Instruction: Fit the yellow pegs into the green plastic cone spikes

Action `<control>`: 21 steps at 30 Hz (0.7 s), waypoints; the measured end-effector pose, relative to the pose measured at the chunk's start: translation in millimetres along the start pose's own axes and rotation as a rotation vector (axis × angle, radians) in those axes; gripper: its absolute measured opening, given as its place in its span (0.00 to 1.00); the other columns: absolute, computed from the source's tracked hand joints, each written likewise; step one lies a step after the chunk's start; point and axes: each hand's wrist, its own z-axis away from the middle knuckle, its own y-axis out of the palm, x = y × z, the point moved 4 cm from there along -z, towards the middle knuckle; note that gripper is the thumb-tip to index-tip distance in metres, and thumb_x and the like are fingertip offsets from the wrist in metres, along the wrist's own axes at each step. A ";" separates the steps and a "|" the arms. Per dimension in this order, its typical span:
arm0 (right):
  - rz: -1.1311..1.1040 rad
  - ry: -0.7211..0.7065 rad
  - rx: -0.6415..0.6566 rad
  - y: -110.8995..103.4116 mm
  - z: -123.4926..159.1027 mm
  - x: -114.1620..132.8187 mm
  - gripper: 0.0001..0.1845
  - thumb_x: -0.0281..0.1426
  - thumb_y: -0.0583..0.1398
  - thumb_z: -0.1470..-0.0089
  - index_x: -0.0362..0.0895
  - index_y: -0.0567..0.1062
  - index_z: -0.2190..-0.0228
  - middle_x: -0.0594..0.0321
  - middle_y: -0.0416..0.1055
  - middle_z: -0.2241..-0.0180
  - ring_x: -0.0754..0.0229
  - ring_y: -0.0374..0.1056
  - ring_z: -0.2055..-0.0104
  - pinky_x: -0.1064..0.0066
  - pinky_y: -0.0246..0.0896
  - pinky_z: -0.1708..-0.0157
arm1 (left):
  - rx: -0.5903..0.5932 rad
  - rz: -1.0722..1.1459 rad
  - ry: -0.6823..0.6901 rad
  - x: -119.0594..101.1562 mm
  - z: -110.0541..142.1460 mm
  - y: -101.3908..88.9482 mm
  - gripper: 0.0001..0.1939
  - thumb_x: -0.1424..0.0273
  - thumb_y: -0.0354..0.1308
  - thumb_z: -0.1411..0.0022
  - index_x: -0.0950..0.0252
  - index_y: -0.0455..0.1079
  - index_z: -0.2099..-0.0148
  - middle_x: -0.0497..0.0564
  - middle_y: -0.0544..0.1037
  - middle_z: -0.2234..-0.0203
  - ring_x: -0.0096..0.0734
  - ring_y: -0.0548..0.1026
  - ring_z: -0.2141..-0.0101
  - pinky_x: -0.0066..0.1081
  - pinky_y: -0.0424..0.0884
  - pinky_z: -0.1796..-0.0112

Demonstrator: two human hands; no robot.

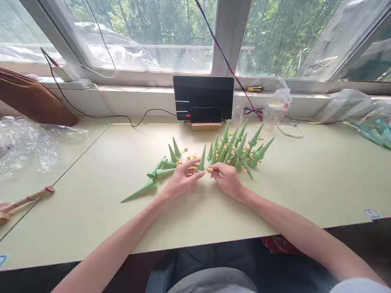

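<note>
My left hand (185, 176) is closed around the base of a green plastic cone spike (202, 158), which points upward. Close on its right, my right hand (226, 179) pinches a small yellow plastic piece (209, 169) against the cone's lower side. Whether the piece sits inside the cone cannot be made out. Left of my left hand lie several loose green cones (142, 190), and two more cones (175, 150) stand upright behind them. A few small yellow pieces (185, 149) are scattered behind my left hand. Beyond my right hand stands a cluster of green cones (240, 148) with yellow pieces on them.
A black tablet (203, 93) and a phone (205, 115) lean on a stand at the back. Cables (116, 117) run along the windowsill side. Clear plastic wrap (27, 142) and a wooden stick (29, 199) lie at left; plastic bags (345, 106) at right.
</note>
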 end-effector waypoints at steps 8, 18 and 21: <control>-0.008 0.047 0.052 2.4 -0.4 -3.1 0.07 0.31 0.59 0.38 0.43 0.76 0.68 0.65 0.73 0.77 0.63 0.70 0.77 0.72 0.65 0.72 | -0.037 -0.023 -0.013 3.2 -1.4 -0.2 0.27 0.62 0.66 0.44 0.63 0.71 0.43 0.57 0.75 0.52 0.22 0.70 0.76 0.24 0.69 0.79; -0.069 0.041 0.110 3.4 -1.5 2.4 0.08 0.31 0.58 0.38 0.43 0.73 0.70 0.65 0.71 0.77 0.64 0.68 0.78 0.73 0.63 0.74 | -0.038 0.018 -0.041 4.5 -1.1 0.3 0.27 0.65 0.66 0.44 0.66 0.72 0.43 0.47 0.75 0.78 0.22 0.66 0.82 0.25 0.67 0.80; -0.082 0.052 0.118 3.3 -2.1 4.0 0.09 0.31 0.57 0.38 0.44 0.73 0.70 0.65 0.71 0.78 0.64 0.67 0.79 0.73 0.63 0.75 | -0.023 0.043 -0.032 4.1 -0.9 1.1 0.26 0.65 0.66 0.44 0.66 0.72 0.43 0.44 0.72 0.82 0.22 0.66 0.84 0.25 0.66 0.81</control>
